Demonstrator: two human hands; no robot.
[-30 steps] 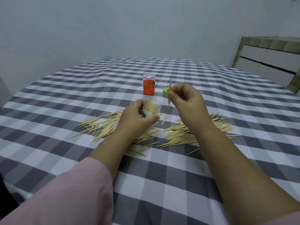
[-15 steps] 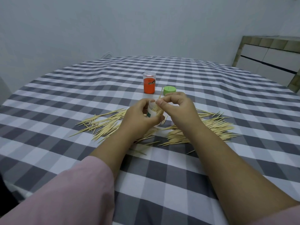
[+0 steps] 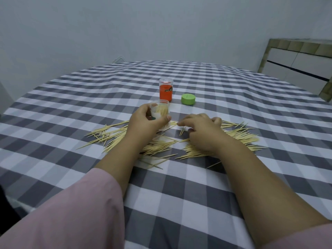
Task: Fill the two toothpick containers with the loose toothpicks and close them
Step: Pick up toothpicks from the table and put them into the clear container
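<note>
Head view: left hand (image 3: 143,123) wraps around clear container (image 3: 160,112), lifted just above checked tablecloth (image 3: 179,203), toothpicks standing inside, top uncovered. Right hand (image 3: 201,131) down among loose toothpicks (image 3: 239,137), fingers curled; whether it pinches any, cannot tell. More toothpicks scattered left of left wrist. Orange container (image 3: 166,90) upright farther back, green lid (image 3: 188,99) on cloth just beside it. Pink sleeve (image 3: 80,212) near camera.
</note>
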